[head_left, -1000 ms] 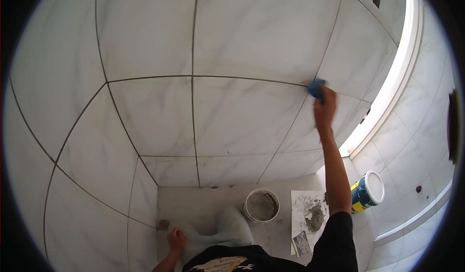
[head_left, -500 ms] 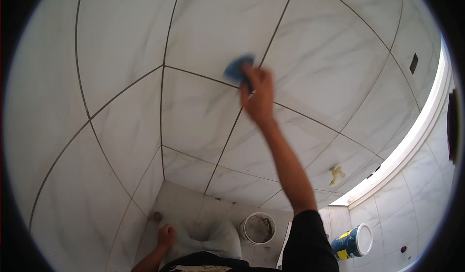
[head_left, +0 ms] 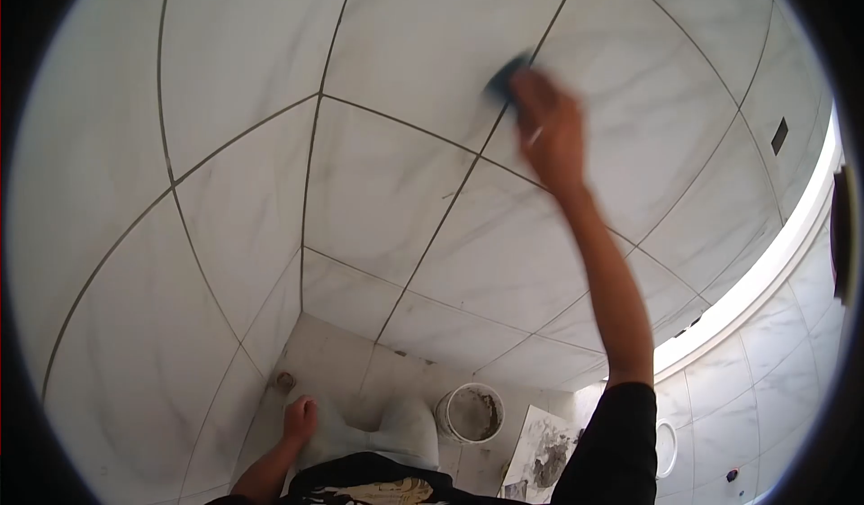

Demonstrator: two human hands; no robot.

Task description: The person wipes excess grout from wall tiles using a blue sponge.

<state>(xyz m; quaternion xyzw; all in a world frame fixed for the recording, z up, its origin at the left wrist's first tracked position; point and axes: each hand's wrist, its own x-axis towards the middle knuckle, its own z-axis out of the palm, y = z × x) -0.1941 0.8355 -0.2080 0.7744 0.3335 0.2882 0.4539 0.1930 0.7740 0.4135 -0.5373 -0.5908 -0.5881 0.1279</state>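
My right hand (head_left: pixel 553 136) is raised against the tiled wall (head_left: pixel 387 176), its fingers closed on a blue scraper (head_left: pixel 507 79). Motion blurs the scraper, but its wide blade lies against the tile beside a dark vertical joint, above where two joints cross. Low on the left, my left hand (head_left: pixel 302 415) rests by my thigh with curled fingers, and nothing shows in it.
On the floor stands a white bucket (head_left: pixel 472 413) with grey paste inside. Beside it lies a white board (head_left: pixel 538 451) smeared with grey. Behind my right arm a round white lid (head_left: pixel 666 449) partly shows. A bright opening curves along the right.
My right hand has moved up and to the right with the scraper. The view has shifted, and more of the smeared board shows. My left hand stays by my thigh.
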